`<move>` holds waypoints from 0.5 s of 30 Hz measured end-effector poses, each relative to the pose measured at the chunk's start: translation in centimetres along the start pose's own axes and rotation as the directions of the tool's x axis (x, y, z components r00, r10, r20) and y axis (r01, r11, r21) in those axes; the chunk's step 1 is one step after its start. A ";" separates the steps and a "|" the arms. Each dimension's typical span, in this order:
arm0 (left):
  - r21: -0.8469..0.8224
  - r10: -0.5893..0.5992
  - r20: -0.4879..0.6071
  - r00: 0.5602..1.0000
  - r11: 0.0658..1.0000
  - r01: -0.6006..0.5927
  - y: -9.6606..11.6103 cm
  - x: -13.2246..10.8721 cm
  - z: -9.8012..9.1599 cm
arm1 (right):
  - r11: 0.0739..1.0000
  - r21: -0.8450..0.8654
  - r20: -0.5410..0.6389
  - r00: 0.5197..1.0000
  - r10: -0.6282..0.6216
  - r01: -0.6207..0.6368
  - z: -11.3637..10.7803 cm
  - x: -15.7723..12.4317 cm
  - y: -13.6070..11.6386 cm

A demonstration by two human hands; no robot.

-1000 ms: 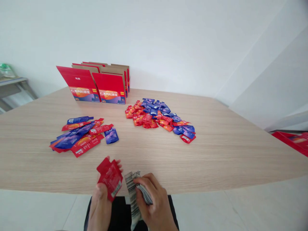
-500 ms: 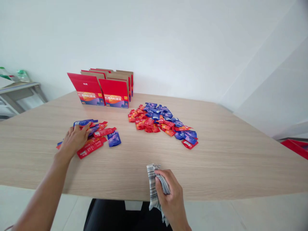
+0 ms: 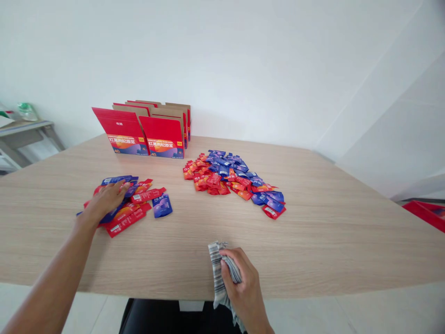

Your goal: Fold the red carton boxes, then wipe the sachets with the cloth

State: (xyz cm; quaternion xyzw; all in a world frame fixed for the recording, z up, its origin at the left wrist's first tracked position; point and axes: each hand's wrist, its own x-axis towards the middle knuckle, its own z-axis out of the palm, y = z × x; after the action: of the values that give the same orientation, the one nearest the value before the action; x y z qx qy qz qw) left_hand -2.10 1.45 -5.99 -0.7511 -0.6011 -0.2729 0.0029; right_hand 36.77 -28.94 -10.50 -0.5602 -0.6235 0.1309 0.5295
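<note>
Fingers (image 3: 122, 186) of the left hand (image 3: 108, 199) lay, in the head view, over the left pile of red and blue pouches (image 3: 127, 222) on the worktop (image 3: 313, 241). Whether they gripped a pouch or merely rested could not be established, as the hand hid what was beneath it. The right hand (image 3: 245, 280) was closed around a striped cloth (image 3: 218, 276) near the worktop's front edge, well apart from the pile.

Good handling was judged to call for one pouch taken by its flat edge and raised clear of the overlapping ones, so that neighbours were not dragged along. A firmly bunched cloth, with no trailing end, was considered preferable.

Relative to the left fingers, pouches lay underneath, just beyond the fingertips and to their right. One blue pouch (image 3: 162, 206) lay at the pile's right side, apart from the fingers.
</note>
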 end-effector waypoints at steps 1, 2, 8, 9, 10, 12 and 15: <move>-0.020 0.000 -0.008 1.000 1.000 0.000 1.0 -0.6 0.3 | 1.000 0.002 0.002 1.000 0.005 -0.005 0.0 0.0 0.1; -0.046 0.013 -0.021 1.000 0.999 -0.014 2.1 -1.5 0.8 | 1.000 0.005 0.004 1.000 0.011 -0.011 0.0 0.1 0.1; -0.295 0.156 -0.029 0.987 0.943 -0.157 12.1 -10.0 5.7 | 0.998 0.014 0.047 0.997 0.055 -0.055 -0.5 0.3 0.5; -0.338 0.175 -0.022 0.984 0.925 -0.172 13.7 -11.8 6.4 | 0.998 0.009 0.059 0.996 0.064 -0.064 -0.8 0.4 0.7; -0.399 0.187 -0.016 0.982 0.900 -0.177 15.3 -13.5 6.9 | 0.997 0.002 0.068 0.995 0.077 -0.077 -1.2 0.6 0.8; -0.595 0.176 0.006 0.984 0.792 -0.138 17.8 -16.5 7.6 | 0.992 -0.016 0.071 0.990 0.123 -0.123 -2.2 1.1 1.2; -0.731 0.173 0.038 0.984 0.676 -0.091 20.0 -19.1 7.7 | 0.965 -0.030 0.054 0.964 0.261 -0.260 -3.7 3.1 2.3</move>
State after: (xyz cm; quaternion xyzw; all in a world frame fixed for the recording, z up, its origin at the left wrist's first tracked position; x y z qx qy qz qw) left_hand 16.66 -18.81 -13.94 -0.7450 -0.3874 -0.4484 -0.3062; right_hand 41.59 -27.19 -9.15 -0.6393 -0.5608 0.2081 0.4832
